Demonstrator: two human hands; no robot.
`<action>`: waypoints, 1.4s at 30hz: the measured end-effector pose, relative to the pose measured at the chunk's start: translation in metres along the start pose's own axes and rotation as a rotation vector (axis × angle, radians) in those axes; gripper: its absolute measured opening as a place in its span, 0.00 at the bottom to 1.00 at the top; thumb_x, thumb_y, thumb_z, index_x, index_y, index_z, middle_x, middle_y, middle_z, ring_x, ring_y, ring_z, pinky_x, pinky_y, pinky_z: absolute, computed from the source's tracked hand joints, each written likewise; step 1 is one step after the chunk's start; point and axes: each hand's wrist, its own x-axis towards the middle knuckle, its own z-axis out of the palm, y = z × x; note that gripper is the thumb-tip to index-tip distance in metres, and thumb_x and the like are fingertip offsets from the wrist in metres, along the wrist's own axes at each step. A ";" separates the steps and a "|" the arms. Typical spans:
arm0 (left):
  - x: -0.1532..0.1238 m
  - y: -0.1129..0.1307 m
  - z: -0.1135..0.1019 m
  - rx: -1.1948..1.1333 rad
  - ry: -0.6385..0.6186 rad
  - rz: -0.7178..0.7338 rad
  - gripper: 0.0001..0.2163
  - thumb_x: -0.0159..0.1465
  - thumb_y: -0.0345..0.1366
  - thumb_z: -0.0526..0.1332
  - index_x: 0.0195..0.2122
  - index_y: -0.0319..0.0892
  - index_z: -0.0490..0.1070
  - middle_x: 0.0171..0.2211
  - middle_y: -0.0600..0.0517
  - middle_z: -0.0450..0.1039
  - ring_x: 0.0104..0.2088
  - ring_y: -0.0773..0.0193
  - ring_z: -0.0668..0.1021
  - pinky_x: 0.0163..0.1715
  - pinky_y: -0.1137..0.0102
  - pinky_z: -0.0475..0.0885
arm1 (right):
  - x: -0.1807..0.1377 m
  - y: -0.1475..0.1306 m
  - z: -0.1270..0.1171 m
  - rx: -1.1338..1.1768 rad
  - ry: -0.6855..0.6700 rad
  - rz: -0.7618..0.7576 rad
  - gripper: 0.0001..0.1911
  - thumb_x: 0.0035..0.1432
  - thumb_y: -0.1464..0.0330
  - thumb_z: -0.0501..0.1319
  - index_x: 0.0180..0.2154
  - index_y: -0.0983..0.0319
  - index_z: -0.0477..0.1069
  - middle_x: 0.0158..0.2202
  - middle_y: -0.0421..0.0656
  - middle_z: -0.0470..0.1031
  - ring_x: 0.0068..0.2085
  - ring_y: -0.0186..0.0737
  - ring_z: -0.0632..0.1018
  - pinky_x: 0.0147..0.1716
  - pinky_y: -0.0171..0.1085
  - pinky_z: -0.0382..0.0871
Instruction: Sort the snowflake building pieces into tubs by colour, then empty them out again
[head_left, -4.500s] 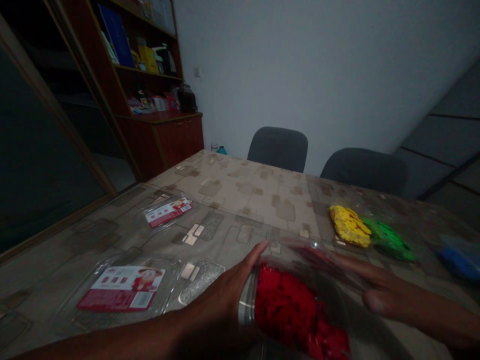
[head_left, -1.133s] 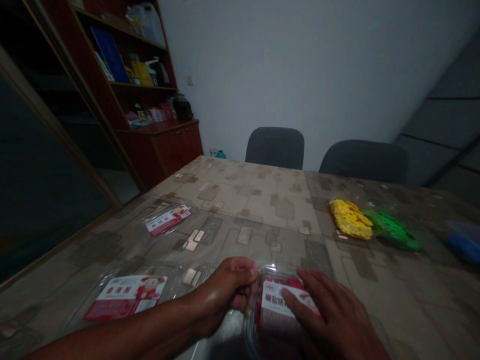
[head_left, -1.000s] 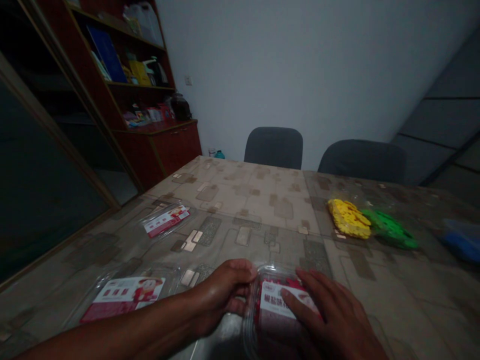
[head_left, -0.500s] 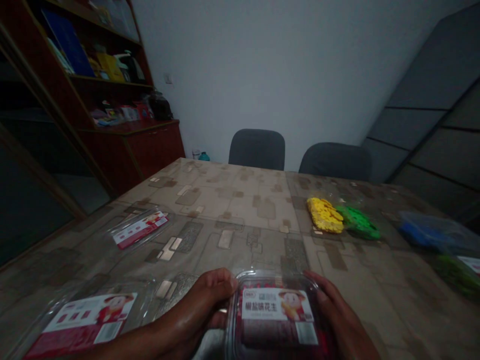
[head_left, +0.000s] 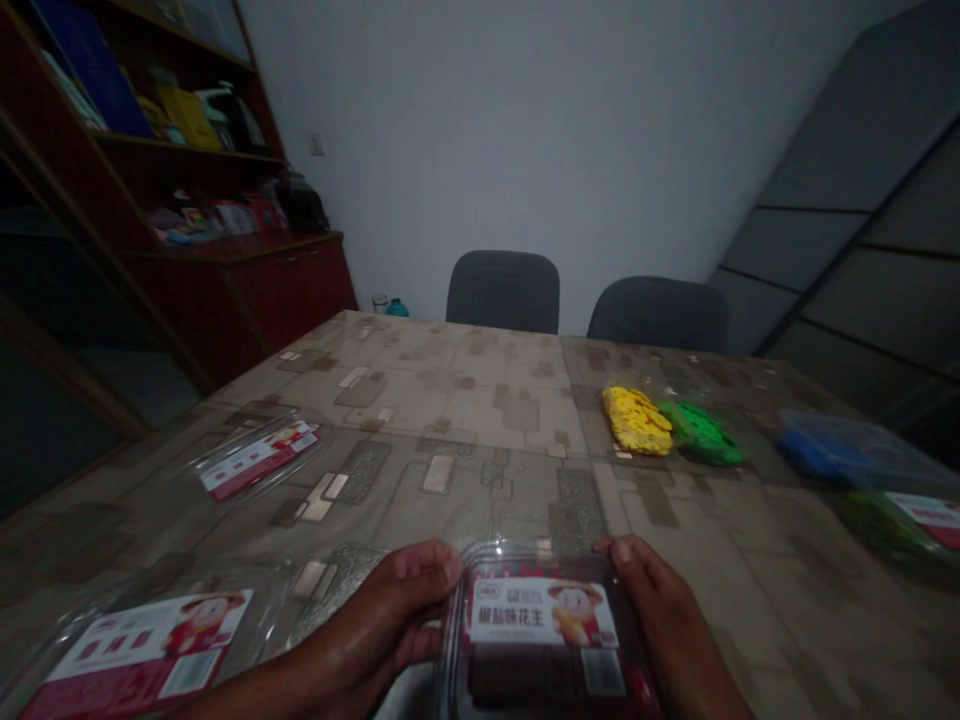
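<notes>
the background is filled by a pale wall [head_left: 495, 130], and much of the space below is taken up by a large patterned table [head_left: 442, 385]. the left side is occupied by a red-brown shelved cabinet [head_left: 255, 290], and the right by grey panels [head_left: 832, 230] crossed by dark lines. beyond the table's far edge a dark grey chair [head_left: 502, 290] is seen, and to its right a second chair [head_left: 660, 312]. at the near edge of the view a labelled clear box [head_left: 551, 640] with red contents is held between two hands; whether its base is rested on the table cannot be told. its left edge is pinched by the left hand [head_left: 397, 610], whose thumb and curled fingers are closed on the rim. its upper right corner is gripped by the right hand [head_left: 664, 610], the thumb being laid along the side, while most of the fingers are hidden. the left forearm is stretched over part of a clear container [head_left: 150, 635], and farther back a similar container [head_left: 255, 458] is placed. on the right are found a blue-filled tub [head_left: 832, 450], an olive-green labelled pack [head_left: 892, 522], a green pack [head_left: 705, 433] and, just beside that, a yellow pack [head_left: 637, 420]. behind the table a teal bottle [head_left: 397, 308] is partly hidden.
</notes>
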 end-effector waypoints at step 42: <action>0.012 -0.009 -0.014 0.169 -0.046 0.131 0.16 0.55 0.45 0.71 0.31 0.37 0.71 0.24 0.53 0.71 0.23 0.70 0.71 0.22 0.77 0.63 | 0.019 0.004 -0.018 -0.241 -0.199 -0.158 0.23 0.62 0.49 0.51 0.35 0.59 0.73 0.29 0.40 0.74 0.33 0.43 0.76 0.32 0.35 0.69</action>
